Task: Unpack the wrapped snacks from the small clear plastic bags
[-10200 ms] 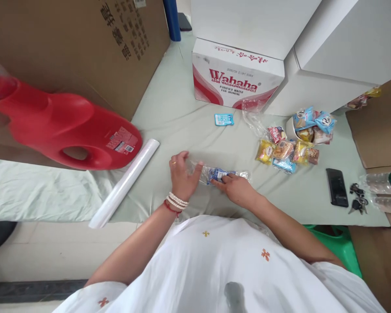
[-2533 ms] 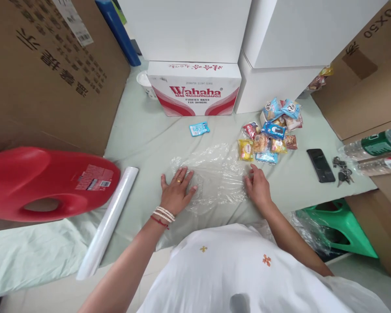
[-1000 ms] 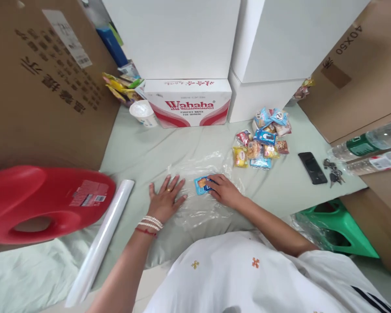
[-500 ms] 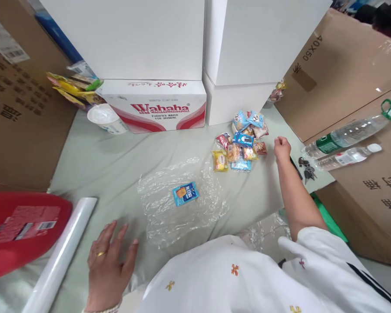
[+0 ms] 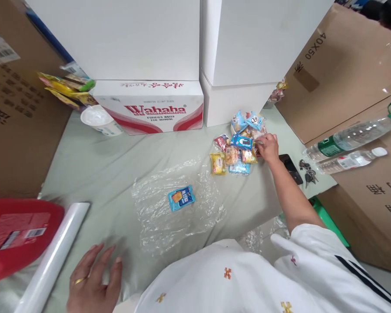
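Note:
My right hand [image 5: 269, 147] is at the right side of a pile of small wrapped snacks [image 5: 232, 155]. Its fingers are bent closed around a small brown snack packet there, which they mostly cover. The pile holds blue, yellow and red packets. Nearer to me, a blue snack packet [image 5: 181, 198] lies flat on a crumpled clear plastic bag [image 5: 153, 217]. My left hand [image 5: 94, 278], with a ring on one finger, lies low at the left on the cloth, fingers apart and holding nothing.
A Wahaha carton [image 5: 150, 108] and white boxes stand behind. At left are a paper cup [image 5: 101, 119], a red container [image 5: 22, 234] and a white roll [image 5: 55, 256]. At right lie a phone [image 5: 290, 168], keys [image 5: 308, 172] and two bottles, one large [image 5: 348, 138].
My right hand has moved left from beside the pile onto its right edge, uncovering the phone. My left hand appears slightly lower and farther left. The view has shifted a little.

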The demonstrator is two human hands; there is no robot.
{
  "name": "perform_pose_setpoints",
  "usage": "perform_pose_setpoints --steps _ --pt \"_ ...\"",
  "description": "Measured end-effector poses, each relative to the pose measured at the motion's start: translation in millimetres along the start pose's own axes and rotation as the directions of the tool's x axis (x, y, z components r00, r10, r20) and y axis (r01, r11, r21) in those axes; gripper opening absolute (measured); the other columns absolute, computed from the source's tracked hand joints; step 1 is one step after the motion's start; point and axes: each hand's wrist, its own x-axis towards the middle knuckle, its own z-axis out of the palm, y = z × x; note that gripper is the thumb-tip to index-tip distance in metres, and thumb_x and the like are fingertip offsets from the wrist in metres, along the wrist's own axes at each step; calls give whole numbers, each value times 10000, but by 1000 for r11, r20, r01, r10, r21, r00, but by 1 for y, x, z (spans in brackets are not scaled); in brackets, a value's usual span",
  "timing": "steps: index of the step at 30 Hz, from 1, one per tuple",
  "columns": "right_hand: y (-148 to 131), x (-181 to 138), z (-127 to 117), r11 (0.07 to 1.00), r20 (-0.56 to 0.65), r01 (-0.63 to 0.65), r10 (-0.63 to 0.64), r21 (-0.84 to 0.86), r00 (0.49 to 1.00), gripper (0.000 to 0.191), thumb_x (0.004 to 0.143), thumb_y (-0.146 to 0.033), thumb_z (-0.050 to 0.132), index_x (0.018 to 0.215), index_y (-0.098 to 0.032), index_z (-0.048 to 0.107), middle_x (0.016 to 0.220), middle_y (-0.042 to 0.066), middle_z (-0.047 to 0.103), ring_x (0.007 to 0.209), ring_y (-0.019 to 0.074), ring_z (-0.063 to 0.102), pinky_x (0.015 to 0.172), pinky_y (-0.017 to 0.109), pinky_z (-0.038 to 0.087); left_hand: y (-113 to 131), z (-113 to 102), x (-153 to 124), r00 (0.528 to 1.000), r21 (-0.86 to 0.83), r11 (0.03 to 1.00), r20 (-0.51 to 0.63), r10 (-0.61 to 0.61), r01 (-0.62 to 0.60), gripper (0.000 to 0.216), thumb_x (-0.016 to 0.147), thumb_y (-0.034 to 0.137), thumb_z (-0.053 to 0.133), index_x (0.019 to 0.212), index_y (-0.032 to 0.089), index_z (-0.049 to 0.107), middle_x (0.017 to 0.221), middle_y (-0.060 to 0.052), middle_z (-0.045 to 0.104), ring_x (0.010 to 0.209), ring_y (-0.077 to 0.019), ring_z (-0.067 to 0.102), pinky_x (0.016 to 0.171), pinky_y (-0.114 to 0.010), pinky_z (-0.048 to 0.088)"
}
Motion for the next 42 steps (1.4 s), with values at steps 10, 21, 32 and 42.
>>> perform_pose_setpoints --steps 10,21,32,42 --pt "-14 1 5 971 218 11 43 -238 975 278 958 -312 502 989 -203 755 1030 91 701 898 230 603 635 293 328 -5 18 0 995 53 998 89 42 -46 334 964 400 513 1152 188 691 1290 -191 660 1255 -376 615 1091 -583 498" --pt "-17 14 8 963 192 -29 83 -269 978 369 908 -283 524 1189 -246 758 1054 78 731 897 244 601 664 295 346 -14 28 -7 997 68 998 80 -8 2 321 962 397 486 1094 192 695 1225 -168 677 1187 -352 636 1081 -552 501" --pt "20 1 -8 945 110 -103 144 -309 984 297 920 -375 526 956 -193 758 939 103 716 807 232 566 651 310 321 -14 28 -8 990 76 995 116 -75 66 317 925 401 505 1095 216 699 1237 -138 683 1192 -324 634 1108 -506 491" --pt "81 12 -19 923 29 -247 268 -296 963 235 876 -362 582 896 -185 735 849 105 713 810 243 572 713 328 410 -19 32 -9 991 80 995 111 -75 66 295 902 381 533 1092 225 697 1224 -142 682 1195 -342 627 1112 -544 477"
